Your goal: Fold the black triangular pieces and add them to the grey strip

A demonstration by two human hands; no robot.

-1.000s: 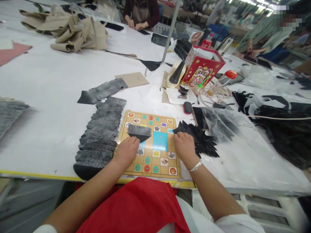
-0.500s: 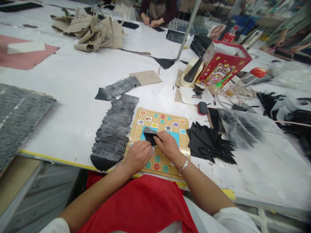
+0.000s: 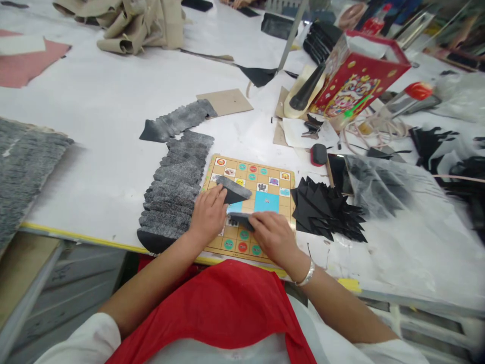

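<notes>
My left hand (image 3: 207, 215) has its fingertips on a black and grey piece (image 3: 235, 191) that lies over the patterned game board (image 3: 217, 246). My right hand (image 3: 273, 235) grips a second dark piece (image 3: 241, 219) by its right end, just below the first. To the left of the board, a long row of overlapping grey pieces (image 3: 172, 189) runs up the table. Right of the board sits a fanned pile of black pieces (image 3: 328, 210).
Behind the board are a cardboard piece (image 3: 227, 102), a red box (image 3: 359, 76), a small black and red case (image 3: 319, 154) and a metal pole (image 3: 293, 35). A grey textured stack (image 3: 26, 172) lies left; clear plastic (image 3: 382, 187) lies right.
The hands have moved apart. One dark piece held between them before is now two separate pieces, one under the left fingers and one in the right hand. The view has tilted downward.
</notes>
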